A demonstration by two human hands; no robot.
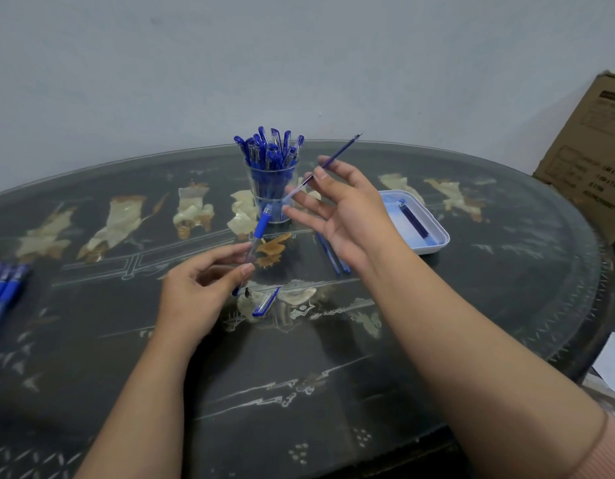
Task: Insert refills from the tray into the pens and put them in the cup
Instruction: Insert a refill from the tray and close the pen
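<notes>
The right hand was raised above the table with its forearm reaching in from the lower right and its palm turned leftward. Its thumb and forefinger pinched a thin blue refill, while the other fingers were spread loosely and pointed left. The refill slanted through that pinch: its tip stood up and to the right beyond the fingertips, and its clear tail ran down-left across the spread fingers. The left hand sat lower, palm half up. It pinched the bottom end of a pen barrel between thumb and forefinger, and the remaining fingers were curled beneath. The barrel tilted up and right from that pinch, its open end just short of the right hand's fingertips and not touching the refill. Just behind both sets of fingertips stood the clear cup, crowded with blue pens. The white tray, with dark refills in it, lay behind the right wrist. A pen cap lay on the table just right of the left thumb, and two loose pens lay under the right palm.
</notes>
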